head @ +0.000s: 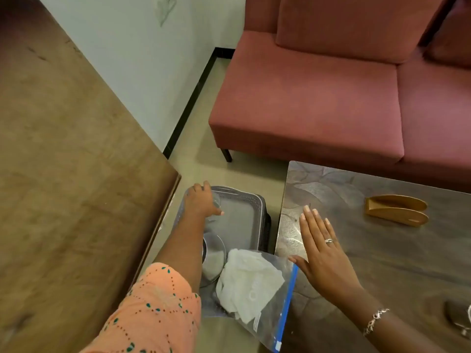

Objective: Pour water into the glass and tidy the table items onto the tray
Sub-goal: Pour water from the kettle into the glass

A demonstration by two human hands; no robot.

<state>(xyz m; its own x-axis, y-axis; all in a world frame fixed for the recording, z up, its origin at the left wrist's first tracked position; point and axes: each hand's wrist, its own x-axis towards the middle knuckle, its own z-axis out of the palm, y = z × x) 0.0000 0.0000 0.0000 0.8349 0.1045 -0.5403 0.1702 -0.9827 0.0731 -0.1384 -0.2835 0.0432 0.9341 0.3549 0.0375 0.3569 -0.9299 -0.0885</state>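
- The left hand (201,200) reaches down to the 11 o'clock corner of the tray (244,220), with its fingers curled round a clear glass (217,200). The hand hides most of the glass.
- Whether the glass holds water cannot be told.
- The right hand (323,253) lies flat on the dark surface (382,263), fingers straight and together, pointing to 12 o'clock. It holds nothing.
- The grey tray sits low in the gap between the two surfaces, at 9 o'clock from the right hand. What it rests on cannot be told.
- A steel plate (215,253) lies on the tray, toward its 7 o'clock side, partly under the left forearm.
- A clear zip bag (265,317) with a white cloth (249,278) inside covers the tray's 6 o'clock end. Its blue strip lies over the edge of the dark surface, just beside the right thumb.
- A wooden holder (397,210) stands on the dark surface at 2 o'clock from the right hand, well apart from it.
- A brown surface (63,161) fills the 9 o'clock side, and a red sofa (318,98) stands at 12 to 1 o'clock.
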